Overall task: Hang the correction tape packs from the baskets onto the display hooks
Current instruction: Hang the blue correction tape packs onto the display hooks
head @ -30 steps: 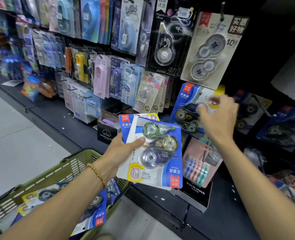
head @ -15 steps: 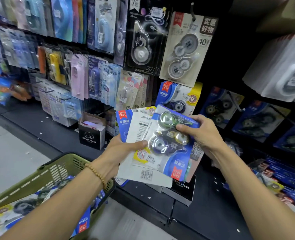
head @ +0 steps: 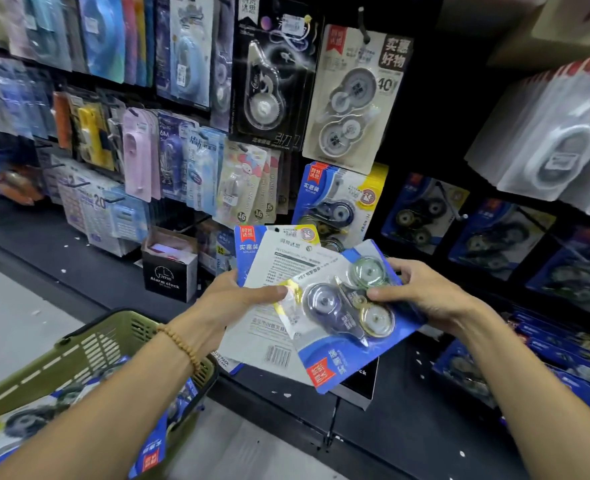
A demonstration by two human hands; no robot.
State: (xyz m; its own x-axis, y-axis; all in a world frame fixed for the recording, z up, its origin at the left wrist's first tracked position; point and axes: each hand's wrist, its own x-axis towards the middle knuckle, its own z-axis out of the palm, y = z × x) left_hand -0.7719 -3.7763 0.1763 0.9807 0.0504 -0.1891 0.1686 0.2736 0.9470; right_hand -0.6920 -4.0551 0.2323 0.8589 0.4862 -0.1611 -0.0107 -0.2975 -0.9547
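A: Top pack [head: 347, 315] is pinched at its right edge by the right hand [head: 421, 296], thumb on the blister. It sits tilted, red label end down, over the fan of packs [head: 272, 271] clamped in the left hand [head: 241, 296] (thumb on top, fingers hidden beneath).

B: Position?

A: Held in front of the display, just below the hung packs [head: 338, 206] of the same blue design. Basket [head: 89, 348] is down left, more packs inside.

B: Advice for the step?

A: Pack should be slid fully clear of the fan first, then turned so the hang hole faces up. Hole to be lined up with the hook tip before pushing back. (Hook itself can't be made out here.)

B: Look of the pack?

A: Blue card, clear blister, three round dispensers: green, dark blue, gold. Card likely flexes, so support near the hole is advised.
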